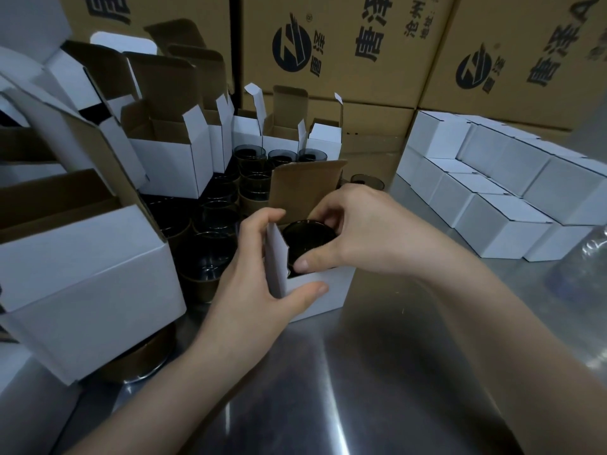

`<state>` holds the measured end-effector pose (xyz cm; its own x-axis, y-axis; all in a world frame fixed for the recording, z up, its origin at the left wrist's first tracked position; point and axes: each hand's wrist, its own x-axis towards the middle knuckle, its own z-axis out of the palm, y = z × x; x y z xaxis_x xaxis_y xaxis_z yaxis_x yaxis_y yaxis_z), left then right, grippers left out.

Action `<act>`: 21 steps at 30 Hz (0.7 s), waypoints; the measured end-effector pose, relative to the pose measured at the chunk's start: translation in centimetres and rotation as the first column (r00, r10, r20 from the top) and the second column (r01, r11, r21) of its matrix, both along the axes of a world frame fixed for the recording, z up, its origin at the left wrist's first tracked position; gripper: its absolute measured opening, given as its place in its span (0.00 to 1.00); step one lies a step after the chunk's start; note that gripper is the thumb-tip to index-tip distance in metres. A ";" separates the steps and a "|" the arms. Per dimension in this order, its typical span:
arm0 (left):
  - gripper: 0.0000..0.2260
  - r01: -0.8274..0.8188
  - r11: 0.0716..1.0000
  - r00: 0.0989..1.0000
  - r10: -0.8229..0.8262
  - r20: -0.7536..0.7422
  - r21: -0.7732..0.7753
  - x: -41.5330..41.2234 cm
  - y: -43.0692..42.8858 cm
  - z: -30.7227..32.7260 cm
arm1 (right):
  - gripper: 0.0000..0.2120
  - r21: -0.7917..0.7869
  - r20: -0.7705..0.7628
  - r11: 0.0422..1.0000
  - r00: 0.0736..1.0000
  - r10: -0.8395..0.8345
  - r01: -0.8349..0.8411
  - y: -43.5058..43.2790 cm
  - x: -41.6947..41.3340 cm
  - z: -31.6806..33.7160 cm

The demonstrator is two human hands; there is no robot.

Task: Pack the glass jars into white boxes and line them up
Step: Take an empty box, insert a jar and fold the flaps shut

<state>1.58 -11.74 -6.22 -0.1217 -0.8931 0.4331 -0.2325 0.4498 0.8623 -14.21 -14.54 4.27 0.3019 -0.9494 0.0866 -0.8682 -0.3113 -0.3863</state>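
Observation:
A small white box [323, 295] stands open on the steel table, its brown lid flap upright behind it. A dark glass jar [307, 239] sits partly inside the box's mouth. My right hand [364, 231] grips the jar from above, thumb and fingers curled round its rim. My left hand [259, 274] holds the box's left side, thumb across its front wall and fingers behind the side flap. Several more dark glass jars [223, 218] stand clustered to the left and behind. Closed white boxes [492, 188] are lined up in rows at the right.
Several open empty white boxes [170, 159] stand at the left and back, a large one [88, 277] close at the left. Brown printed cartons [328, 44] form a wall behind. A clear plastic bottle [584, 267] lies at the right edge. Bare steel table [345, 389] spreads in front.

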 end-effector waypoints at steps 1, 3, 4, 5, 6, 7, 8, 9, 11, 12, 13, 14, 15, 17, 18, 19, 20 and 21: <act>0.38 -0.002 1.000 1.000 0.002 0.010 -0.008 0.0 0.0 -0.1 | 0.24 0.029 -0.020 1.000 1.000 0.009 -0.009 -0.2 0.1 0.2; 0.38 -0.005 1.000 1.000 0.006 0.023 -0.013 0.0 0.0 -0.1 | 0.26 0.080 -0.059 0.997 0.998 0.016 -0.012 -0.5 0.3 0.5; 0.38 -0.007 1.000 1.000 0.007 0.025 -0.018 0.0 0.0 -0.1 | 0.27 0.100 -0.078 0.995 0.997 0.015 -0.007 -0.7 0.4 0.7; 0.38 -0.009 1.000 1.000 0.009 0.026 -0.022 0.0 0.0 -0.1 | 0.28 0.120 -0.098 0.993 0.995 0.013 -0.001 -0.8 0.5 0.8; 0.38 -0.010 1.000 1.000 0.010 0.028 -0.026 0.0 0.0 -0.1 | 0.29 0.136 -0.117 0.991 0.993 0.011 0.005 -0.9 0.7 0.9; 0.38 -0.009 1.000 0.999 0.010 0.031 -0.029 0.0 -0.1 -0.1 | 0.29 0.146 -0.132 0.989 0.991 0.007 0.012 -1.0 0.8 0.9; 0.38 -0.008 0.999 0.999 0.009 0.037 -0.032 0.0 -0.1 -0.1 | 0.30 0.152 -0.143 0.988 0.990 0.004 0.018 -1.1 0.9 1.0; 0.38 -0.006 0.999 0.999 0.007 0.045 -0.036 0.0 0.0 0.0 | 0.30 0.157 -0.151 0.987 0.988 0.000 0.024 -1.2 1.0 1.1; 0.38 0.003 0.999 0.999 -0.001 0.048 -0.039 0.0 0.0 0.0 | 0.30 0.171 -0.172 0.985 0.985 0.000 0.030 -1.2 1.2 1.1; 0.38 0.007 0.999 0.999 -0.006 0.041 -0.040 0.0 0.0 0.0 | 0.30 0.176 -0.188 0.984 0.982 -0.001 0.034 -1.3 1.3 1.1; 0.38 0.012 0.999 0.999 -0.011 0.032 -0.042 0.0 0.0 -0.1 | 0.30 0.179 -0.208 0.983 0.978 -0.002 0.040 -1.3 1.4 1.0; 0.38 0.016 0.999 1.000 -0.015 0.027 -0.045 0.0 -0.1 -0.1 | 0.30 0.181 -0.226 0.982 0.974 -0.004 0.046 -1.3 1.6 1.0; 0.38 0.017 0.999 0.999 -0.016 0.028 -0.046 0.0 -0.1 -0.1 | 0.30 0.184 -0.241 0.981 0.971 -0.006 0.052 -1.4 1.6 0.9; 0.38 0.012 0.999 0.999 -0.010 0.041 -0.045 0.0 -0.1 -0.1 | 0.31 0.199 -0.262 0.978 0.965 -0.008 0.062 -1.4 1.8 1.0; 0.38 0.007 0.999 0.999 -0.005 0.049 -0.044 0.0 -0.1 0.0 | 0.31 0.208 -0.271 0.976 0.963 -0.008 0.067 -1.4 1.8 1.2; 0.38 0.004 0.999 0.998 -0.001 0.056 -0.042 0.0 -0.1 0.0 | 0.31 0.216 -0.283 0.974 0.959 -0.008 0.072 -1.4 1.9 1.3; 0.38 0.002 0.999 0.998 0.001 0.061 -0.041 0.0 -0.2 0.1 | 0.29 0.219 -0.300 0.973 0.954 -0.006 0.074 -1.4 2.0 1.4; 0.38 0.000 0.999 0.998 0.002 0.063 -0.039 0.0 -0.1 0.2 | 0.26 0.219 -0.320 0.973 0.948 0.001 0.073 -1.4 2.0 1.5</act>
